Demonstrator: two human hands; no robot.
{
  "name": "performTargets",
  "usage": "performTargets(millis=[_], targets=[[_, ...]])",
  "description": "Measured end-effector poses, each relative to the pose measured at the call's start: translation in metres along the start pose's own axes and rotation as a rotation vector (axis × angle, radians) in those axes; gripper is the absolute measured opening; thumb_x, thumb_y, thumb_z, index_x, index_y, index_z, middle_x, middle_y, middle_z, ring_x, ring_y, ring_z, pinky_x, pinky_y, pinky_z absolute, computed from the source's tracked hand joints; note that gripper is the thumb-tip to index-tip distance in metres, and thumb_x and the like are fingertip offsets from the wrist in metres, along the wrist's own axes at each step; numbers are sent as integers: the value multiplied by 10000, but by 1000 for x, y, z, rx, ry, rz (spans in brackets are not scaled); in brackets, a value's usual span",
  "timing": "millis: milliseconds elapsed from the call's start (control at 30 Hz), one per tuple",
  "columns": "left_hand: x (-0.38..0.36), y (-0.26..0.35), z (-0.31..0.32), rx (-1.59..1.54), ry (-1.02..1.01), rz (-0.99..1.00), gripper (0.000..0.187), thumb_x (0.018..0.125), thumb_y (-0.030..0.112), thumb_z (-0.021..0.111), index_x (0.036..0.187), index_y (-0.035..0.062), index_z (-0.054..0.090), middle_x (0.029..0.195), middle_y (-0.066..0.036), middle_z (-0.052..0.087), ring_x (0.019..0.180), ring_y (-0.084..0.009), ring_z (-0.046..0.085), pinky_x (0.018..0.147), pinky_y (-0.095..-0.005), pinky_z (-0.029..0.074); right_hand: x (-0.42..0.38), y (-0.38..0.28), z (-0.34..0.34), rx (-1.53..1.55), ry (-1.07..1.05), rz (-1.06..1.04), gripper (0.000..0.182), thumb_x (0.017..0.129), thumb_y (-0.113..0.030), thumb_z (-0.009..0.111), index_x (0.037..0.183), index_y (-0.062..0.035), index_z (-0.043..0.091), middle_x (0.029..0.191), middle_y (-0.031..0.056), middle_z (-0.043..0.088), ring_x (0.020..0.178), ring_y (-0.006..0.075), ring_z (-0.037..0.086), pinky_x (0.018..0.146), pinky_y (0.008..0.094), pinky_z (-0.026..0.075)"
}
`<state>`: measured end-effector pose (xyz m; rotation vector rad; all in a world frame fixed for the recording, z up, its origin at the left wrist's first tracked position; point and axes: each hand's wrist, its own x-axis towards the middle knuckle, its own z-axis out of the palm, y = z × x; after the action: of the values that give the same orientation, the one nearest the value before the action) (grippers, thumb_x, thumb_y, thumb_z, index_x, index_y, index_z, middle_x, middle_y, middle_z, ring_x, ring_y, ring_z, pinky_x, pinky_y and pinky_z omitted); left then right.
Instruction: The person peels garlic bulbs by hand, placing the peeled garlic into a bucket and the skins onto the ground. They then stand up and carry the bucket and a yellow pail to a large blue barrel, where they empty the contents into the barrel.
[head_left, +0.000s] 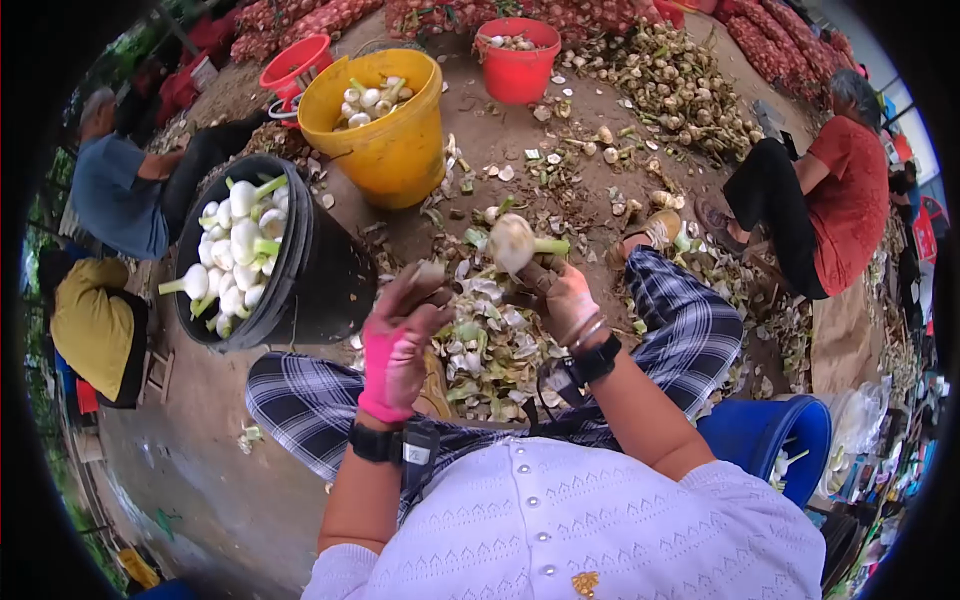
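My right hand (562,298), in a soiled glove, grips a garlic bulb (512,243) with a short green stem pointing right. My left hand (398,345), in a pink glove with dark-stained fingers, is held to the left of the bulb, apart from it. Its fingers are curled, and a pale blurred bit shows at the fingertips, too indistinct to name. Below both hands lies a heap of garlic skins and cut stems (485,340) between my legs.
A black bucket (320,270) of clean white bulbs stands left. Beyond it are a yellow bucket (400,165) and a red bucket (520,75) with garlic. Unpeeled garlic (690,90) is piled at the back right. A blue bucket (770,440) stands right. Seated people are on both sides.
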<state>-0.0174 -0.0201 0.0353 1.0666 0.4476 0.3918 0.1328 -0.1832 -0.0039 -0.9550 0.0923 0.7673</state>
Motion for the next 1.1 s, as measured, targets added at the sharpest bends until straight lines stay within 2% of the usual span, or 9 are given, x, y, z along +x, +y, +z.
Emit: performTargets(millis=[100, 300, 400, 600, 667, 733, 800, 933, 1100], targets=[[-10, -13, 16, 5, -235, -110, 890, 837, 403, 643, 1469, 117, 85, 1452, -194, 216, 1302, -364, 323, 1000, -462, 367, -7, 7, 6, -238, -14, -129, 172, 830, -69, 648, 963, 14, 576, 833, 44, 607, 729, 126, 580, 637, 280, 496], [6, -21, 24, -166, -127, -230, 520, 905, 329, 577, 1321, 77, 395, 1133, -25, 525, 941, -153, 549, 767, -255, 482, -45, -4, 36, -1233, -371, -550, 147, 808, -97, 642, 910, -16, 574, 760, 64, 581, 692, 103, 539, 622, 263, 452], [19, -39, 13, 205, 78, 152, 372, 950, 390, 471, 1154, 91, 555, 932, -18, 586, 849, -90, 563, 713, -228, 477, -60, -7, 58, -833, -358, -242, 145, 822, -125, 643, 897, -22, 572, 753, 12, 545, 696, 89, 522, 603, 251, 438], [-5, 19, -20, -260, -193, 21, 684, 921, 603, 330, 1211, 9, 504, 988, -69, 601, 896, -135, 582, 792, -266, 491, -15, -18, 20, -335, -14, -212, 147, 854, -122, 599, 953, -14, 602, 793, 28, 582, 726, 127, 571, 627, 243, 474], [-9, 36, -16, -114, -107, 122, 730, 916, 620, 298, 1260, -1, 471, 1062, -89, 587, 917, -149, 585, 818, -265, 488, 9, -15, -2, -1478, -42, -172, 350, 853, -125, 596, 1177, -7, 536, 1043, 167, 618, 884, 251, 635, 760, 347, 524], [0, 33, -32, 32, -73, 183, 689, 936, 566, 326, 1286, -14, 453, 1120, -122, 568, 978, -176, 569, 855, -292, 467, -10, 4, 19, -1704, -209, -513, 488, 845, -136, 618, 1296, -40, 455, 1155, 187, 586, 907, 249, 623, 792, 353, 519], [11, 32, -47, 513, -316, 653, 732, 890, 590, 418, 1302, -14, 443, 1224, -128, 515, 1066, -186, 520, 909, -294, 413, -33, 3, 71, -851, -374, -269, 555, 827, -145, 651, 1326, -46, 429, 1133, 157, 597, 942, 221, 612, 803, 336, 519], [7, 41, -28, 673, -57, 734, 423, 856, 216, 551, 1197, -32, 517, 1181, -165, 516, 1063, -215, 509, 909, -325, 409, -40, -6, 115, -532, -474, 72, 423, 825, -129, 664, 1196, 9, 515, 977, 126, 627, 844, 189, 630, 756, 334, 535], [15, 17, -52, -779, 138, -284, 263, 876, 250, 527, 1033, 46, 578, 980, -112, 639, 896, -295, 627, 765, -459, 549, -19, 2, 105, 329, -785, 135, 205, 884, -151, 572, 1004, 14, 548, 852, 131, 620, 764, 223, 635, 696, 361, 542]])
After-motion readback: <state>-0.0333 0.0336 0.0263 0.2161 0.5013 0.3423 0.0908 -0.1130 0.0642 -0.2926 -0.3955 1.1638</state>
